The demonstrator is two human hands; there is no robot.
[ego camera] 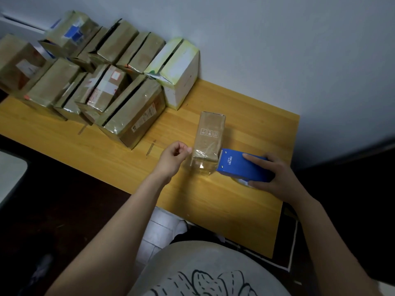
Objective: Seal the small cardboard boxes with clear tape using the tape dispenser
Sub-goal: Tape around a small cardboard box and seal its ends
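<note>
The small cardboard box point(210, 133) stands upright on the bench point(235, 201). The left hand point(174, 155) pinches the free end of the clear tape point(201, 165) at the box's left edge. The right hand point(275, 176) grips the tape dispenser point(239, 165), its cutter end against the box's right side.

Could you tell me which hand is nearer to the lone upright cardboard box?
Left. The left hand pinches tape at the left edge of the box; the right hand grips the tape dispenser beyond its right side.
</note>
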